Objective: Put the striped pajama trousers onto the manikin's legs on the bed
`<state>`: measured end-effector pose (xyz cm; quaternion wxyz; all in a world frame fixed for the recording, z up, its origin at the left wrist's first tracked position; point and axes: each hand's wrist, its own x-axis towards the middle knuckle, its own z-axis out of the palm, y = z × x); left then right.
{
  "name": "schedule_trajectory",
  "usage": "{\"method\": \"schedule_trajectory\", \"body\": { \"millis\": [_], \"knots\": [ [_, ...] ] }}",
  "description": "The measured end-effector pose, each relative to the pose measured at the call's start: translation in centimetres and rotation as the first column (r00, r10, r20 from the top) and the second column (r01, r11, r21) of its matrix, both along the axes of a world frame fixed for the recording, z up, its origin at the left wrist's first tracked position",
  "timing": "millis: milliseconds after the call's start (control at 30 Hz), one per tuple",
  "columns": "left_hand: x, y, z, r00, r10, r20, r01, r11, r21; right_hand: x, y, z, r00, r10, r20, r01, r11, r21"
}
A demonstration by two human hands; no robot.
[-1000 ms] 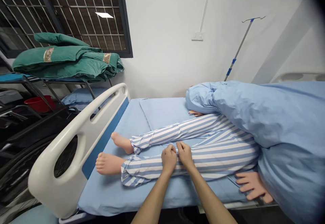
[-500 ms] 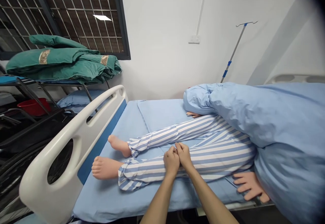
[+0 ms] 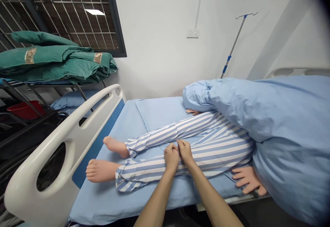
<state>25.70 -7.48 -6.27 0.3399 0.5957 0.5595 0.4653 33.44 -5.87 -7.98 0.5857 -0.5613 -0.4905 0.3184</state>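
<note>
My left hand (image 3: 171,158) is curled into a fist above the near leg of the striped trousers (image 3: 219,155), fingertips tucked out of sight. Close beside it, my right hand (image 3: 185,151) has its fingers bent and pressed together, pointing away from me. Whether either hand pinches anything, or touches the cloth, cannot be made out. The blue-and-white trousers are on a manikin lying on the bed, with its bare feet (image 3: 103,170) to the left. A light blue quilt (image 3: 257,106) covers its upper body, and one manikin hand (image 3: 249,179) sticks out at the near edge.
A white footboard (image 3: 62,141) rises at the bed's left end. Beyond it are folded green bedding (image 3: 59,62) on a rack, a red bucket (image 3: 25,109) and dark wheeled equipment. An IV pole (image 3: 233,48) stands by the wall at the back, below and right of a socket (image 3: 193,33).
The head view has shifted, so the bed and manikin sit slightly further left and higher. My hands remain over the near trouser leg, with a small gap now showing between them.
</note>
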Motion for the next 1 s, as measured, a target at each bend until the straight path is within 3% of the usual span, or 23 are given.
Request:
{"method": "schedule_trajectory", "body": {
  "millis": [167,400,567,767,1000],
  "knots": [
    [1.5,0.6,0.2,0.989,-0.013,0.148,0.011,1.000,0.016,0.3,-0.3,0.4,0.996,0.001,-0.092,0.000,1.000,0.010],
    [1.6,0.8,-0.9,0.999,0.029,-0.036,-0.029,1.000,-0.001,0.5,0.6,0.6,0.999,-0.042,-0.029,0.042,0.999,-0.015],
    [1.8,0.8,-0.8,0.995,-0.011,-0.097,0.011,1.000,-0.004,1.4,0.5,1.1,0.996,-0.017,0.083,0.015,0.999,0.029],
    [1.7,0.3,-0.9,0.999,-0.027,-0.043,0.028,1.000,0.013,1.5,-0.4,0.2,0.981,0.042,0.189,-0.048,0.999,0.024],
    [2.9,0.6,0.5,0.998,0.007,-0.059,-0.010,0.999,-0.049,1.8,-0.2,0.5,1.000,-0.003,0.010,0.003,0.999,0.046]
  ]
}}
